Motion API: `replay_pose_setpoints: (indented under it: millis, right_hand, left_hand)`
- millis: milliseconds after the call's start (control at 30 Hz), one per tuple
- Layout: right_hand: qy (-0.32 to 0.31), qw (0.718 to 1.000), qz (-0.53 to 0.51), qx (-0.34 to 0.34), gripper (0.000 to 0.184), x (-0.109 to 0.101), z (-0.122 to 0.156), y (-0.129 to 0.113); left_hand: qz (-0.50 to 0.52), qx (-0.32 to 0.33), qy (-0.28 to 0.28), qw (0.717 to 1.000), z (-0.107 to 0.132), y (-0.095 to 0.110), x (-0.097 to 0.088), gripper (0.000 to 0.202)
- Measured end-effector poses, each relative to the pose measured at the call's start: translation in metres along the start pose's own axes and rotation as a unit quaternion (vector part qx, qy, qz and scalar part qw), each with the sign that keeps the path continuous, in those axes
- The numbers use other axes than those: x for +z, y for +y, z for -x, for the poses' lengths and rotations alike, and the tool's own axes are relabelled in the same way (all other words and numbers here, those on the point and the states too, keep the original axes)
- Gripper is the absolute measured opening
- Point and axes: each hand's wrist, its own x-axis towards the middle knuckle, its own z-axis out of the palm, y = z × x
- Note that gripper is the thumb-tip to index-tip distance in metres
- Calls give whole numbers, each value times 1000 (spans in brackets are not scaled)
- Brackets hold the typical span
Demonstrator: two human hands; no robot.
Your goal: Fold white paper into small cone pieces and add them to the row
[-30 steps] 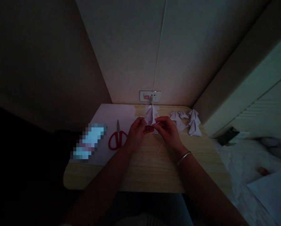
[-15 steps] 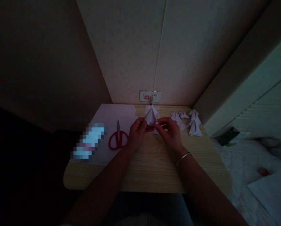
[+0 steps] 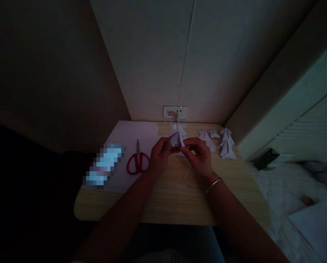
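A folded white paper piece, pointed at the top with a central crease, is held up between both hands. My left hand pinches its left side, fingers closed. At its lower right edge, my right hand grips it between thumb and fingers. Parts of the fingertips are hidden behind the paper. Behind it, other white paper lies near the wall. Red-handled scissors lie left of my left hand, blades pointing away. Just right of my right hand lies a tree-shaped folded paper.
More folded paper shapes, one small and one tall and stacked, lie on the wooden table at the back right. A white sheet covers the left part, with a blurred-out bright phone-like object on it. A wall socket is behind.
The held paper's front has narrowed and its lower front opening looks more folded in. Both hands stay in nearly the same place.
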Motion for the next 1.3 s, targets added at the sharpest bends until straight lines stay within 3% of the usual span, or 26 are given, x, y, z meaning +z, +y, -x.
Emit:
replay_pose_setpoints:
  millis: [733,1300]
  right_hand:
    - [-1,1000,-4,-14,14,0,-1,0]
    - [-26,987,128,-88,13,-7,-3,-3]
  left_hand:
    - [-115,54,7,992,4,3,-1,26]
    - [-132,52,30,989,3,5,-1,28]
